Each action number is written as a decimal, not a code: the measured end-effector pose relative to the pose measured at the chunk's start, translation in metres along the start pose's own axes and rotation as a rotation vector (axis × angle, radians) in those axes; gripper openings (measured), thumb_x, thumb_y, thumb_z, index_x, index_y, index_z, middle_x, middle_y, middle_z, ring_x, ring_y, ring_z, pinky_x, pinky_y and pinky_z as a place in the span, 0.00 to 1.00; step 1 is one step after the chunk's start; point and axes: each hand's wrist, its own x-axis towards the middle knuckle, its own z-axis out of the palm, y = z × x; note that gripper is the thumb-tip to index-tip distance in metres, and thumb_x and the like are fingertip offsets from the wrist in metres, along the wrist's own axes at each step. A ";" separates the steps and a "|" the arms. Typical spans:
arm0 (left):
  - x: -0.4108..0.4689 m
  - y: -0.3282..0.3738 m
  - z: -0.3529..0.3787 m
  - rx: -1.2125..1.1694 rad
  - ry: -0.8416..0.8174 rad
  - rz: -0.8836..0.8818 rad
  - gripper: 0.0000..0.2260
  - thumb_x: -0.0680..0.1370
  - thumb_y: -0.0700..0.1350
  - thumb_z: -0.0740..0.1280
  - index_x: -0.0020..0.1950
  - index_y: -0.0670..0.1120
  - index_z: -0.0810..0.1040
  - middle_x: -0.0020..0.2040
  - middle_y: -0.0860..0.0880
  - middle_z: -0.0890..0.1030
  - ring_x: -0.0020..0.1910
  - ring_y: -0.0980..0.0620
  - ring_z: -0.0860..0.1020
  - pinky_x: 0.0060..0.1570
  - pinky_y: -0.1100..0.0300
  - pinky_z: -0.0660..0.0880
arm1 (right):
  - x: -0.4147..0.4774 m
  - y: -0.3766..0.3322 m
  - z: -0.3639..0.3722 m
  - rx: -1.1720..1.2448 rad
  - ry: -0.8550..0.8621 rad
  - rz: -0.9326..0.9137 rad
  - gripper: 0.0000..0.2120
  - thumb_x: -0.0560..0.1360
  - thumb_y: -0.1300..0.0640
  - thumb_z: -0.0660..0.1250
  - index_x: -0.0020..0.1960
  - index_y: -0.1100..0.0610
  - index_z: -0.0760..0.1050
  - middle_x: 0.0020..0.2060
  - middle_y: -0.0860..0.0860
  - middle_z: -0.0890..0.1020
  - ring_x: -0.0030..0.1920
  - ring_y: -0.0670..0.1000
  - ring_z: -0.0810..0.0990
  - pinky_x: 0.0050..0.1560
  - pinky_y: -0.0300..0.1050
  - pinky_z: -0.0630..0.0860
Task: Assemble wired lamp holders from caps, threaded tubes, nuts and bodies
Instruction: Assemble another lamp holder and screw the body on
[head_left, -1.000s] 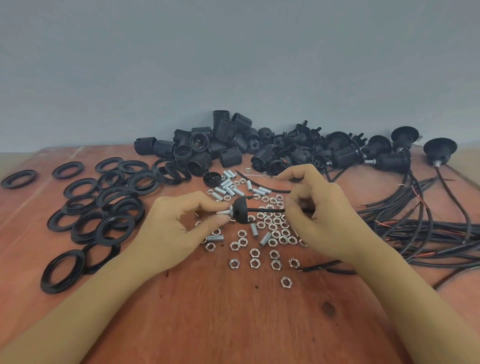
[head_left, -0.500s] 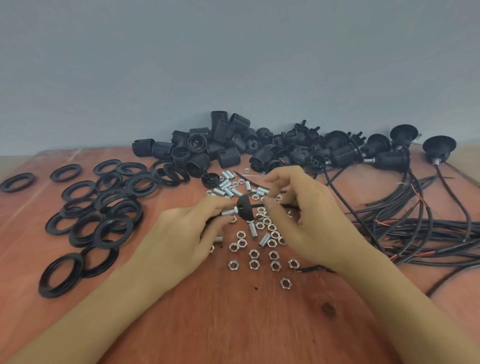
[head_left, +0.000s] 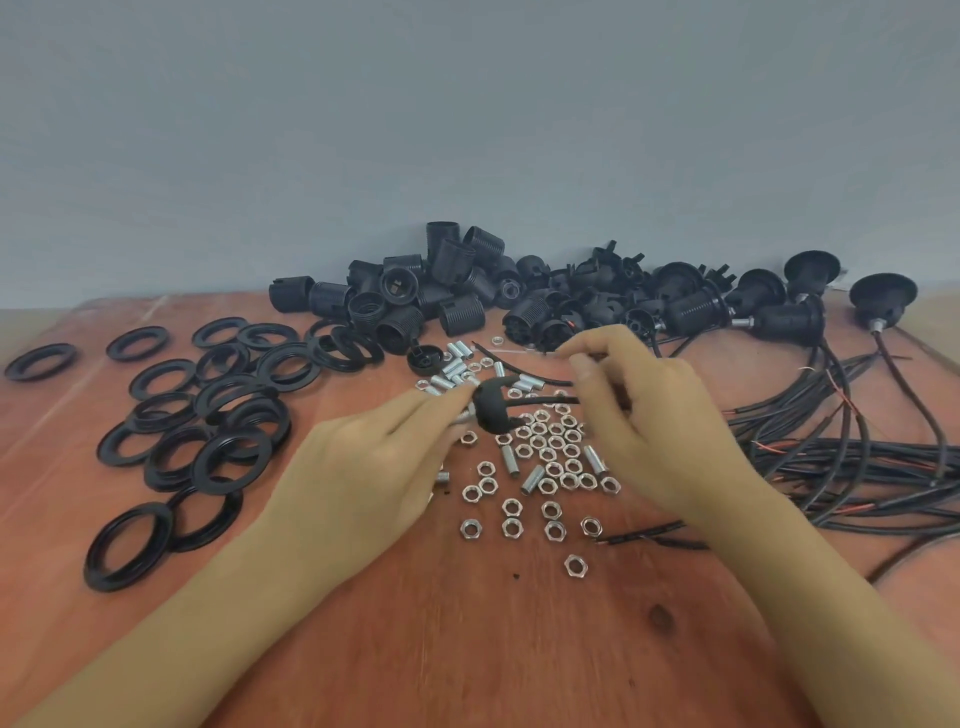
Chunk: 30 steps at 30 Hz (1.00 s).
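My left hand (head_left: 379, 467) pinches a black dome cap (head_left: 491, 413) with a short threaded tube at its left side, held just above the table. A black wire (head_left: 550, 401) runs out of the cap to the right. My right hand (head_left: 649, 421) grips that wire with curled fingers, a little right of the cap. Below both hands lie several silver nuts (head_left: 540, 488) and loose threaded tubes (head_left: 457, 366). A pile of black lamp holder bodies (head_left: 447, 296) stands at the back.
Several black rings (head_left: 218, 426) are spread over the left of the wooden table (head_left: 467, 649). Finished wired holders (head_left: 779, 312) and a bundle of black cables (head_left: 857, 462) fill the right side. A spare cap (head_left: 425, 358) sits near the tubes. A grey wall rises behind.
My right hand first moved left against the cap, then slid back right along the wire. The left hand keeps holding the cap in about the same spot.
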 end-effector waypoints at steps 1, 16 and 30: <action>0.000 -0.001 -0.001 0.008 0.000 -0.007 0.13 0.79 0.44 0.64 0.60 0.39 0.81 0.41 0.49 0.82 0.31 0.48 0.80 0.26 0.56 0.77 | 0.001 0.007 -0.003 -0.019 0.022 0.040 0.07 0.82 0.52 0.57 0.55 0.51 0.73 0.23 0.48 0.73 0.23 0.49 0.70 0.26 0.46 0.65; -0.003 0.009 0.004 -0.093 -0.198 -0.047 0.17 0.79 0.50 0.61 0.64 0.48 0.79 0.40 0.53 0.84 0.33 0.50 0.82 0.28 0.59 0.76 | -0.003 0.011 0.010 0.319 -0.168 0.129 0.10 0.79 0.61 0.64 0.53 0.46 0.73 0.26 0.44 0.72 0.27 0.43 0.69 0.32 0.33 0.68; -0.010 0.028 0.021 -0.808 -0.322 -0.482 0.18 0.76 0.46 0.68 0.62 0.65 0.73 0.42 0.54 0.81 0.29 0.51 0.79 0.27 0.58 0.74 | -0.005 -0.002 0.008 0.513 -0.249 0.081 0.10 0.72 0.53 0.75 0.52 0.47 0.78 0.35 0.49 0.84 0.27 0.39 0.75 0.31 0.27 0.68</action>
